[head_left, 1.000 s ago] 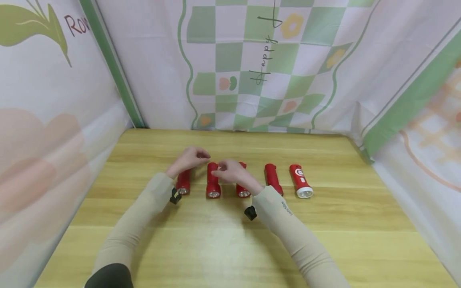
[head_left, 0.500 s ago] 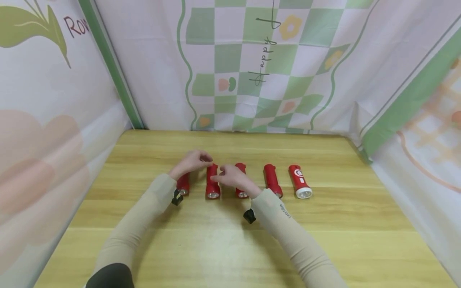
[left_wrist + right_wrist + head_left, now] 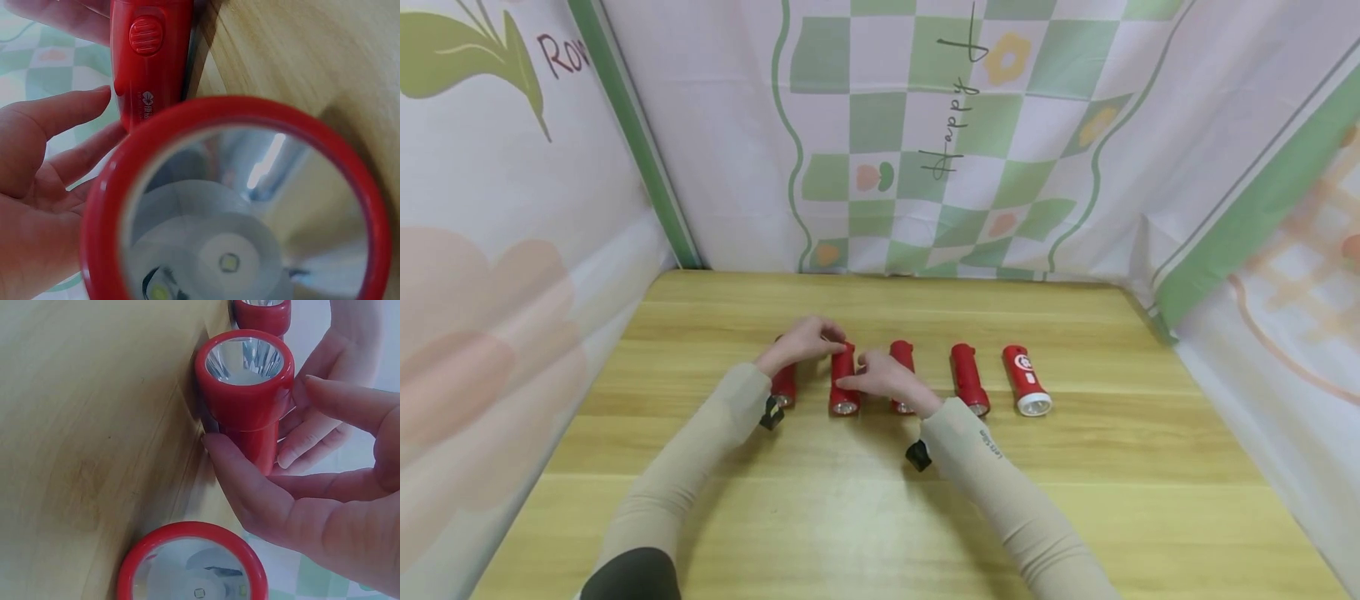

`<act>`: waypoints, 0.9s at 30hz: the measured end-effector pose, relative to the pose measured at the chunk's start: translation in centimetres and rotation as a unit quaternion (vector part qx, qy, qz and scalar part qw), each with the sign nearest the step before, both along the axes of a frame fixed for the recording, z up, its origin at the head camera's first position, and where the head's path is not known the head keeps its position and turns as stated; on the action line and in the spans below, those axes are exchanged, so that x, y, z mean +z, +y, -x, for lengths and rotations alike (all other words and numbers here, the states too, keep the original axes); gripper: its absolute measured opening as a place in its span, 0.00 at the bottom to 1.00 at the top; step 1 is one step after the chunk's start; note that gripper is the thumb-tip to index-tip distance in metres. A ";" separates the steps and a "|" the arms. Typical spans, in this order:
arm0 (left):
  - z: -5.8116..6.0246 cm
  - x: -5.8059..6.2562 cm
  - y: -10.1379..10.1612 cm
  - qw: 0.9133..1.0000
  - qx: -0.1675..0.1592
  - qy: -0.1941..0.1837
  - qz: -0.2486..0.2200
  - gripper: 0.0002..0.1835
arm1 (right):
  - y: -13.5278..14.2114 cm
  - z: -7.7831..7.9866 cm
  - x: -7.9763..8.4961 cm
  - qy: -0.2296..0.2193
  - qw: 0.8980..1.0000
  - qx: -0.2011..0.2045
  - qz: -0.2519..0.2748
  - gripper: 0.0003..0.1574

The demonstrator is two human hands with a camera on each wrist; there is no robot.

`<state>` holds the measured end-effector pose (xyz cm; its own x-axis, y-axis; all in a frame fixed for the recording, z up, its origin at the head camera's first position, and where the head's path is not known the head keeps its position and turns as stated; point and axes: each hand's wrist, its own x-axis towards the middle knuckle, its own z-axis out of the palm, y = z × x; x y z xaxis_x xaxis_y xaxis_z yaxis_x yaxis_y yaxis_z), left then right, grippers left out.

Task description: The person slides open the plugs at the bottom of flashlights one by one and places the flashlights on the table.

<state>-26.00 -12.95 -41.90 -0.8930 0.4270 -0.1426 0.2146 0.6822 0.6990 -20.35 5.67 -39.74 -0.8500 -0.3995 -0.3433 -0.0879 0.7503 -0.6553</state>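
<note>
Several red flashlights lie in a row on the wooden table. Both hands are at the second flashlight from the left (image 3: 842, 367). The left hand (image 3: 805, 340) reaches over the leftmost flashlight (image 3: 786, 385), its fingertips beside the tail end of the second one. From the right, the right hand (image 3: 886, 379) comes in near that flashlight's head, partly covering the third flashlight (image 3: 902, 354). In the right wrist view, thumb and fingers stand apart on either side of the flashlight body (image 3: 244, 403). The left wrist view shows its ribbed switch (image 3: 146, 35). Firm contact cannot be told.
To the right lie another red flashlight (image 3: 967, 375) and one with a white head (image 3: 1026, 379). Printed curtains (image 3: 730, 167) close off the back and sides of the table (image 3: 850, 517). A black wrist camera (image 3: 918, 455) hangs at the right cuff.
The left hand has come slightly down and right to the second flashlight's tail end. The right hand has lowered a little towards its head. The flashlights lie where they were.
</note>
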 end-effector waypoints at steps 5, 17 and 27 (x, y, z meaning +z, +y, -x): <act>0.1 0.1 0.0 1.000 -0.001 -0.003 -0.002 0.15 | 0.0 0.0 -0.1 -0.004 1.000 0.001 0.002 0.23; 0.0 -0.2 -0.1 1.000 0.004 -0.023 -0.011 0.14 | -0.1 0.1 -0.6 -0.023 0.999 0.005 0.039 0.19; -0.3 0.0 0.0 0.999 0.016 -0.043 -0.015 0.15 | -0.3 0.2 -0.8 -0.052 0.997 -0.016 0.052 0.15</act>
<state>-25.74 -12.98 -41.93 -0.8909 0.4041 -0.2072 0.1315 0.6663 0.7340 -20.50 5.34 -40.52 -0.8249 -0.4104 -0.3887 0.0086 0.6784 -0.7347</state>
